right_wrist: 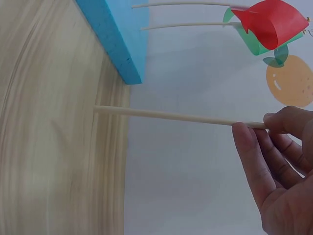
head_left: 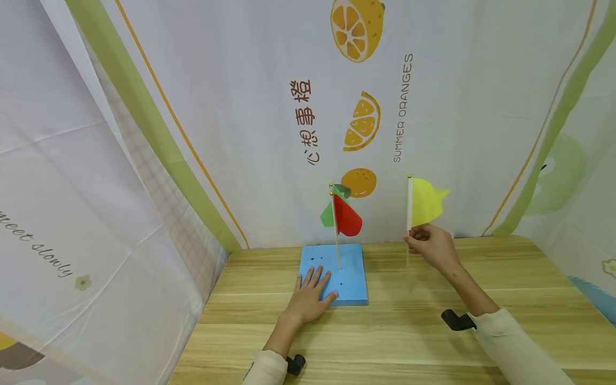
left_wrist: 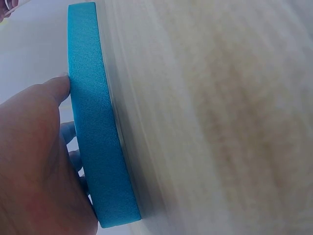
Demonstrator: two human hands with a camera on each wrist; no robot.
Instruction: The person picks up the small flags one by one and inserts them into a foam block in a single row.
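A flat blue foam block (head_left: 354,291) lies on the table, with a few small holes in its top. My left hand (head_left: 310,299) rests on its near left part, fingers spread; in the left wrist view the thumb lies over the foam's edge. A red flag (head_left: 347,216) and a green flag (head_left: 327,215) stand upright in the block on thin wooden sticks, the green one partly hidden behind the red. To the right, my right hand (head_left: 434,247) pinches the stick (right_wrist: 176,116) of a yellow flag (head_left: 425,202), holding it upright beside the block, apart from it.
The wooden table (head_left: 409,342) ends at a white curtain (head_left: 269,176) printed with oranges and lettering. More curtain (head_left: 96,187) hangs along the left side. A black wrist mount (head_left: 457,321) sticks out from the right sleeve, another (head_left: 295,364) from the left.
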